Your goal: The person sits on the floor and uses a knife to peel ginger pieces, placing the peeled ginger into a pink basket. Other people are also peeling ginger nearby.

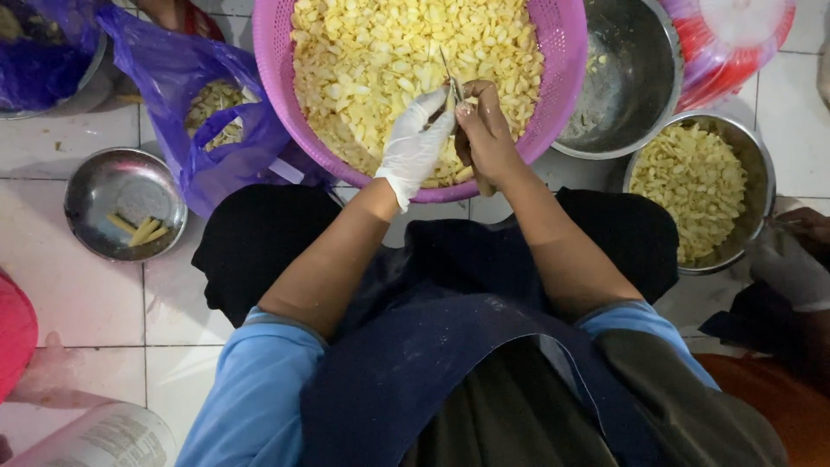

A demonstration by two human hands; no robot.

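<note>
Fingers (430,111) of L hand (415,147), in a white glove, are curled shut round a small pale piece (449,104) held at the tips. R hand (486,138), bare, is closed on a small knife (450,79); its thin blade points up and slightly left, away from the body, w/ the tip over the yellow heap. Both hands meet just above the near rim of the pink basket (281,78).

Key relation: the piece sits between the two sets of fingertips, touching the blade's lower part. Blade long axis runs roughly near-to-far. Both hands are equally close to the piece; the gloved L hand steadies it, R hand carries the edge.

Nearest the body: dark apron (432,363) and blue sleeves. Beyond the hands, the basket is filled w/ pale yellow cut pieces (380,52).

Left side: small steel bowl (125,203) w/ a few yellow strips; purple bag (186,78) w/ more pieces. Right side: steel bowl (700,190) heaped w/ pieces, and an almost empty steel bowl (627,78) behind it. Another person's hand (795,251) shows at the right edge.
</note>
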